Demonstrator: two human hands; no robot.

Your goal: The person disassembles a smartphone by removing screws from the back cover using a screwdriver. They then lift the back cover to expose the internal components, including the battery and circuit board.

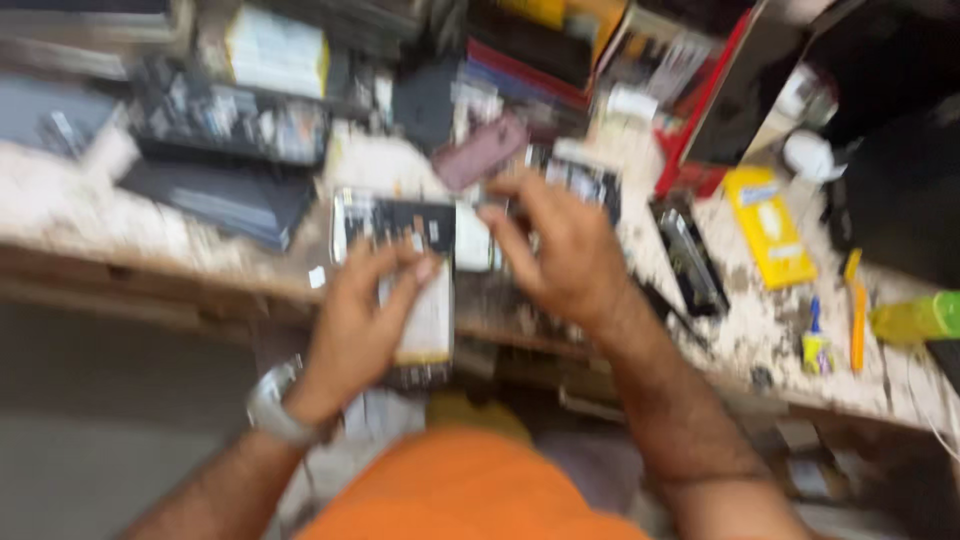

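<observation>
Crowding the worn bench (760, 320) are dark trays (225, 120), a maroon phone (482, 150), a yellow packet (770, 225), a dark strip (690, 258), a small glue tube (816, 345), an orange tool (857, 310) and a green bottle (915, 318). Nothing is lying between the hands and the opened phone (405, 285), which is sitting at the bench's near edge; motion blur is hiding fine detail.

The left hand (365, 320), with a watch (275, 405) on its wrist, is reaching up from below and gripping the phone, fingers curled around its side and thumb lying on its light inner face.

The right hand (560, 250) is arching in from the right, fingers bent and partly spread, fingertips hovering just beside the phone's upper right corner. Whether it is holding anything cannot be told.
</observation>
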